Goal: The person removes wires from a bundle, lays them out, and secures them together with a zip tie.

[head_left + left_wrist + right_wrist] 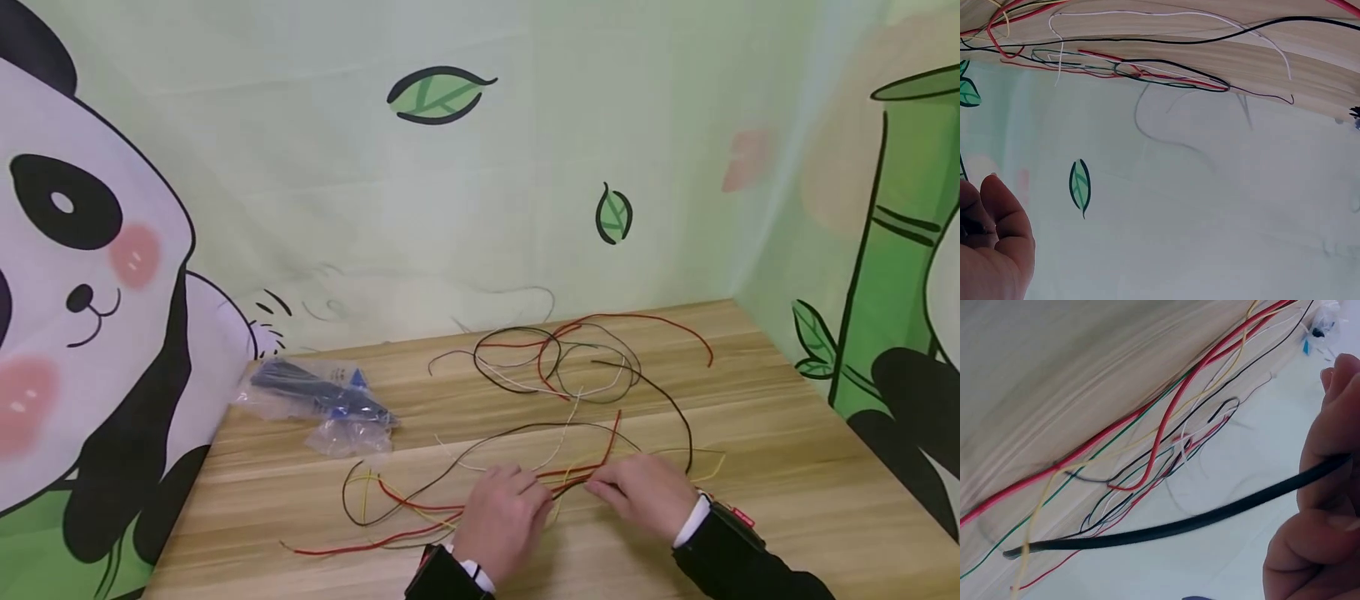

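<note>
In the head view my left hand (506, 517) is over the wires at the front of the table, its fingers curled around the black wire (572, 486). That wire runs across to my right hand (645, 496), whose thumb and fingers pinch it. A dark bit shows inside the curled fingers of the left hand (1000, 244) in the left wrist view. From the right hand (1319, 500) the black wire (1197, 520) sticks out in a long curve to a free end. Red wires (420, 506) and yellow wires (365, 492) lie loosely around and beneath both hands.
Behind the hands, a loose tangle of red, black, white and green wires (558, 354) lies on the wooden table (810, 467). A clear plastic bag (318, 400) with a dark object inside sits at the back left. A printed cloth wall (337, 167) stands behind the table.
</note>
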A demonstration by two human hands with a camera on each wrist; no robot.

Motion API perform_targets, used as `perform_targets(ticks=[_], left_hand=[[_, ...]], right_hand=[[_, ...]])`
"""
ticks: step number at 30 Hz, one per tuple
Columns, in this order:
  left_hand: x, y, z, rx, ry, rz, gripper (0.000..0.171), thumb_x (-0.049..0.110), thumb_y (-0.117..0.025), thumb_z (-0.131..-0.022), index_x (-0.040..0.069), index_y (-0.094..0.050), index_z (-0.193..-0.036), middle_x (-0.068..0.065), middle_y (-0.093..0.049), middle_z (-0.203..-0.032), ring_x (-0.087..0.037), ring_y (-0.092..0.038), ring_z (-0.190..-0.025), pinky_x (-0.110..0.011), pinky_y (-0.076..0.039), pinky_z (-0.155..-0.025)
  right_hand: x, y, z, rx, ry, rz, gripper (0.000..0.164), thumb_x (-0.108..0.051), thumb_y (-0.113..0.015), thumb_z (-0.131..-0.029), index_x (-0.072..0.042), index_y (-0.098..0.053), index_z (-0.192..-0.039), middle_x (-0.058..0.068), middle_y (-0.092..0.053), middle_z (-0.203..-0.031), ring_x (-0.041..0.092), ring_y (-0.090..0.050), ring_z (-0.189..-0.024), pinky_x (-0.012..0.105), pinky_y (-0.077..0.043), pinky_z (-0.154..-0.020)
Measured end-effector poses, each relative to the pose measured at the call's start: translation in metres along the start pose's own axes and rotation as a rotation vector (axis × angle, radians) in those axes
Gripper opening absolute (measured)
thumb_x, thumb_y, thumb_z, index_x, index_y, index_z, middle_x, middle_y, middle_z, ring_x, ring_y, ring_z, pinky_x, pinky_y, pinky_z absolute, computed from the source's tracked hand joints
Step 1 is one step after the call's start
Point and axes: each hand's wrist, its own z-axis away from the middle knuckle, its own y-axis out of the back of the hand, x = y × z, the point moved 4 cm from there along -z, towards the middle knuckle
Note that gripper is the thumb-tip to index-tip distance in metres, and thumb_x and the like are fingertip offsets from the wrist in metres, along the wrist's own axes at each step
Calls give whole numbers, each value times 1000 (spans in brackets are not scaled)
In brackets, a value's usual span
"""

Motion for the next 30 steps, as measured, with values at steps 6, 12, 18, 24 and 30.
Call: perform_targets(ticks=[6, 12, 18, 24, 30], left_hand=[[-3, 11, 2, 16, 6, 33, 9, 19, -75, -80, 20, -69, -74, 10, -64, -77, -9, -56, -73, -29, -48, -72], [-4, 20, 4, -12, 4, 33, 7, 19, -74, -82, 20, -69, -77, 9, -66, -79, -10, -57, -74, -31, -48, -75], [-6, 32, 10, 3, 7, 50, 7, 16, -75, -81, 19, -69, -78, 9, -66, -80, -11, -58, -76, -32, -48, -76], [-9, 48, 20, 66, -23, 113, 7, 12, -74, -80, 16, -69, -76, 9, -62, -74, -11, -55, -73, -32, -46, -72], [-14, 60, 32, 76, -40, 137, 8, 11, -71, -82, 17, -68, -77, 10, -60, -74, -10, -51, -68, -30, -46, -71]], right_hand=[[9, 10, 4, 23, -87, 24, 14, -29, -68, -89, -24, -76, -80, -17, -47, -56, -1, -35, -46, 22, -21, -42], [18, 13, 6, 43, -120, 32, 11, -29, -70, -88, -23, -78, -87, -19, -51, -58, -1, -33, -45, 22, -20, -43], [25, 16, 8, 61, -137, 46, 11, -28, -71, -87, -21, -79, -90, -10, -69, -74, 2, -54, -56, 24, -36, -49], [35, 18, 11, 93, -122, 78, 8, -27, -72, -86, -22, -78, -84, -9, -71, -77, 5, -62, -64, 26, -43, -53], [42, 20, 11, 116, -131, 89, 7, -28, -73, -85, -22, -78, -83, -6, -71, -77, 7, -62, -62, 25, -38, -48]])
